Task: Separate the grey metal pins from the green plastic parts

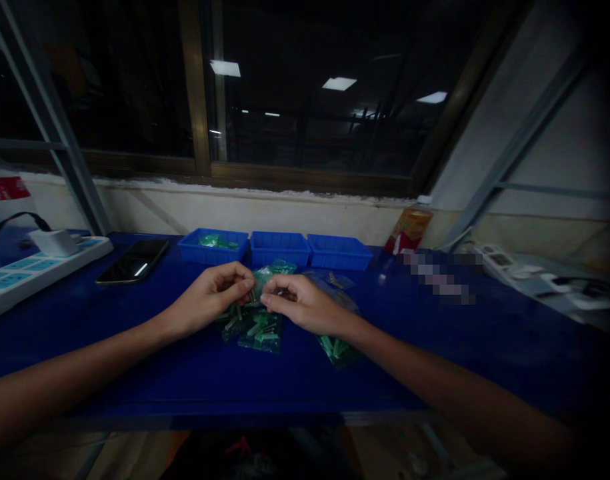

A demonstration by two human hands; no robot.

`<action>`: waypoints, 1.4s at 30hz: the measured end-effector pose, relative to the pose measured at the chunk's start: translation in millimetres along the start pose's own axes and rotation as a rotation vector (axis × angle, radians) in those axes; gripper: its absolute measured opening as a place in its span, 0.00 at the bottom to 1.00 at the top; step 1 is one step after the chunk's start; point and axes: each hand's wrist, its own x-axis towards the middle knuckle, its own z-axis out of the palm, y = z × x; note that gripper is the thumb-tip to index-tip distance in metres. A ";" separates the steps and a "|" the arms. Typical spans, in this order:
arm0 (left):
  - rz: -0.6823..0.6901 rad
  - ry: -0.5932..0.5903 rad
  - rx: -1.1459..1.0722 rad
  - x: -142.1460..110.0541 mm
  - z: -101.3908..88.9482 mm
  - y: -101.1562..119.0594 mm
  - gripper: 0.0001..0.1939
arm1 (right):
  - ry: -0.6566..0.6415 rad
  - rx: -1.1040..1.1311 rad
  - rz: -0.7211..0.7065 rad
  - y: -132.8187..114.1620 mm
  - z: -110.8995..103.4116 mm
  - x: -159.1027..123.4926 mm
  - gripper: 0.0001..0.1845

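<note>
Close together over the table, my left hand (pixel 219 293) and my right hand (pixel 305 303) both have their fingers pinched. Thin metallic pieces that look like screws show at the left fingertips. Small dark metal bits, also like screws, show inside the curled right fingers; the dim light hides their exact shape. Clear film lies between the hands, and I cannot tell which hand touches it. Below them lies a small plastic bag (pixel 262 335) of green wall plugs and screws. Another bag (pixel 337 351) of green plugs is partly under my right wrist.
Three blue bins stand in a row behind: the left bin (pixel 187 252) holds green bags, beside the middle bin (pixel 279 257) and right bin (pixel 342 260). A phone (pixel 135 261) and power strip (pixel 45 270) lie left. A drink bottle (pixel 409 227) stands back right.
</note>
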 end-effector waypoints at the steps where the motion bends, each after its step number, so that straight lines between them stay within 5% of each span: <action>1: 0.009 -0.002 0.028 -0.7 -0.1 0.7 0.09 | 0.027 -0.006 -0.010 -0.4 0.8 -0.1 0.08; 8: 0.072 -0.024 0.300 -4.7 -0.1 4.3 0.11 | 0.208 -0.112 -0.111 -2.5 2.4 -1.6 0.06; 15: 0.068 -0.027 0.381 -7.2 1.5 4.6 0.11 | 0.191 -0.181 -0.130 -3.8 3.6 -1.9 0.06; 21: -0.060 0.041 0.162 -1.5 1.2 -1.4 0.13 | 0.337 -0.302 -0.207 -2.2 3.3 -2.8 0.05; 27: -0.348 -0.010 -0.189 -0.1 1.1 2.4 0.23 | 0.436 -0.602 -0.506 1.1 -3.2 -6.5 0.07; 31: -0.310 -0.031 -0.338 -2.6 3.1 8.4 0.16 | 0.411 -0.775 -0.668 1.5 -1.6 -8.8 0.08; 35: -0.229 0.038 -0.372 -0.7 2.7 8.5 0.08 | 0.341 -0.852 -0.680 2.1 2.0 -8.4 0.10; 42: -0.221 0.081 -0.502 0.9 4.4 0.1 0.14 | 0.352 -0.839 -0.666 5.6 1.7 -5.8 0.13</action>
